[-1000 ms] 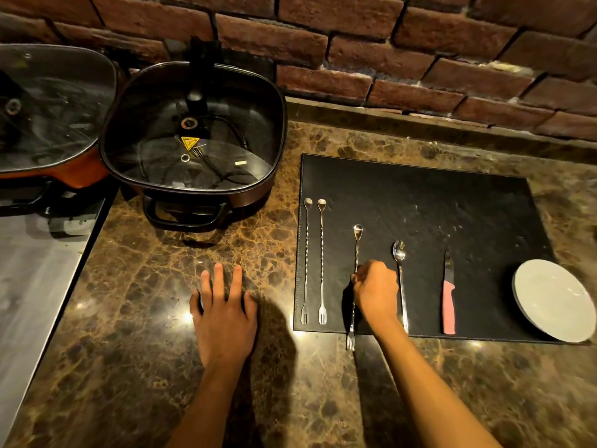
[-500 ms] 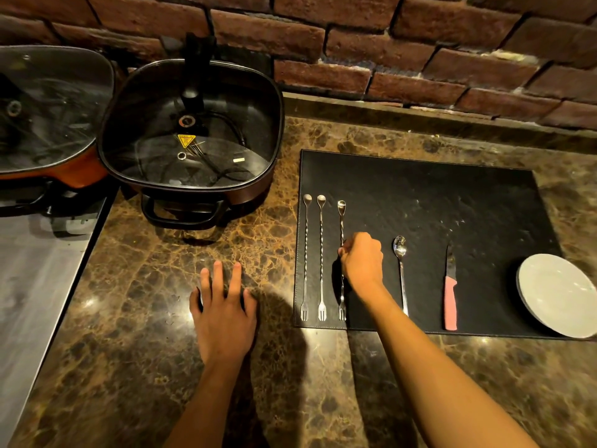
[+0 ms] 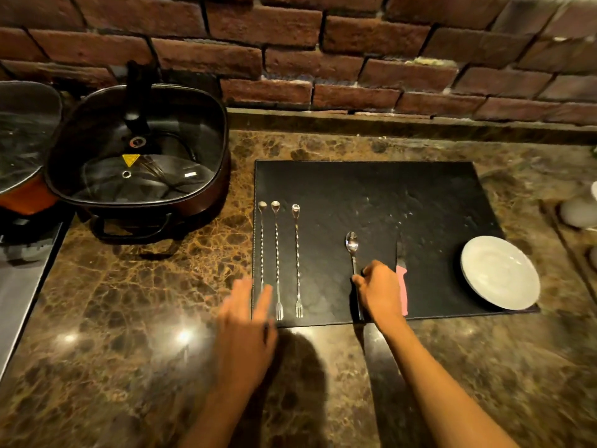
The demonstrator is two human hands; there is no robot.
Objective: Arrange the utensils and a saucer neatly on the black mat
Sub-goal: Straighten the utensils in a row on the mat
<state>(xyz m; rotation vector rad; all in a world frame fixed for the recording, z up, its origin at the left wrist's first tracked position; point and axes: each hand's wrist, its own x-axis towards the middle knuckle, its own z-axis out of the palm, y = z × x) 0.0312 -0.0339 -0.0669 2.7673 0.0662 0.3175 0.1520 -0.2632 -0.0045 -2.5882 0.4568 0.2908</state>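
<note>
A black mat [image 3: 371,195] lies on the marble counter. Three long twisted bar spoons with fork ends [image 3: 277,260] lie side by side along its left edge. My left hand [image 3: 245,324] hovers open and blurred at the mat's front left corner, covering the fork end of the leftmost one. A short silver spoon [image 3: 352,247] lies mid-mat; my right hand [image 3: 381,291] has its fingers closed on the spoon's handle. A pink-handled knife [image 3: 401,286] lies just right of that hand. A white saucer [image 3: 500,277] sits on the mat's right front corner, overhanging the edge.
A square black electric pan with a glass lid [image 3: 139,153] stands left of the mat, with an orange pan [image 3: 22,147] beside it. A brick wall [image 3: 323,53] runs along the back. Pale objects [image 3: 580,211] sit at the far right.
My right hand let go of the third bar spoon, now lined up with the other two, and moved right onto the short spoon. My left hand lifted off the counter and moved toward the mat.
</note>
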